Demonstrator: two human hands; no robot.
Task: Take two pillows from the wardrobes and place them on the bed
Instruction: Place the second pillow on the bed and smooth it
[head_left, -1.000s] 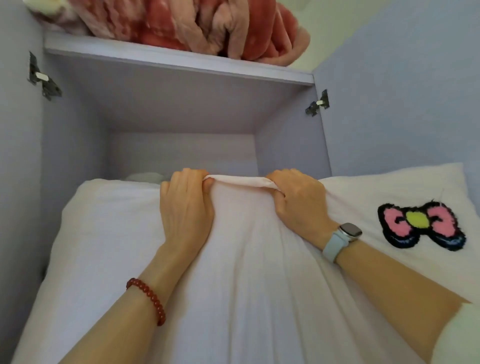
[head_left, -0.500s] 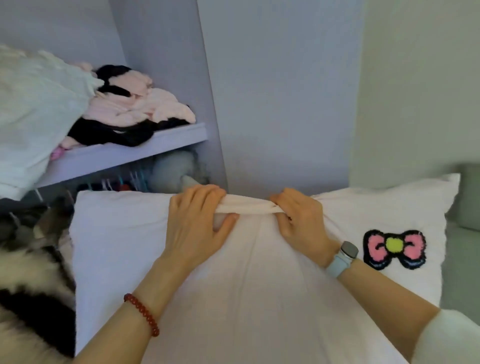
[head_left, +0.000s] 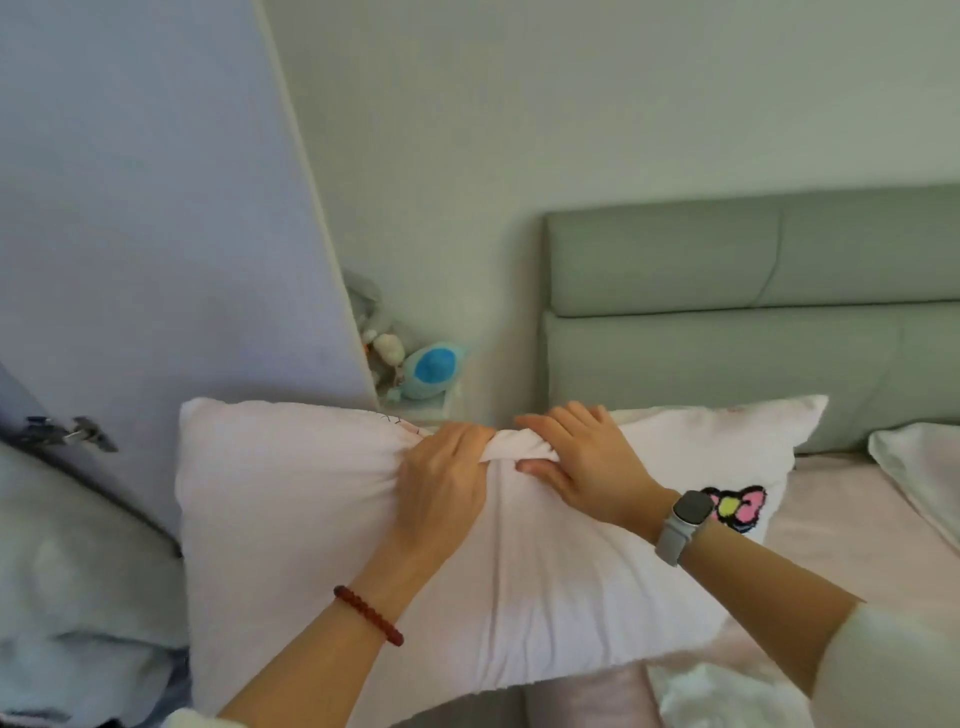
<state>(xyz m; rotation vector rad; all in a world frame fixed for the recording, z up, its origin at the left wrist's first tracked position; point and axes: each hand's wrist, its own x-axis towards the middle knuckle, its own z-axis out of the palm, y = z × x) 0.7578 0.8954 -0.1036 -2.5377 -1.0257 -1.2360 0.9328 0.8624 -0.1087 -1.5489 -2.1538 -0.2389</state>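
Note:
I hold a white pillow (head_left: 291, 509) with a pink bow patch in front of me, in the air beside the bed. My left hand (head_left: 441, 483) and my right hand (head_left: 582, 462) both clutch a bunched fold at the middle of its top edge. The bed (head_left: 841, 530) with a pink sheet lies to the right, partly under the pillow's right end. A second white pillow (head_left: 919, 467) lies on the bed at the far right, near the green headboard (head_left: 727, 332).
The lilac wardrobe door (head_left: 156, 234) stands open on the left, close behind the pillow. A blue plush toy (head_left: 431, 369) sits on a small stand between wardrobe and headboard. Pale bedding (head_left: 67, 597) bulges at the lower left.
The pillow has come out of the wardrobe and swung right toward the bed. Both hands keep their grip on its top edge. The view has turned from the shelves to the headboard.

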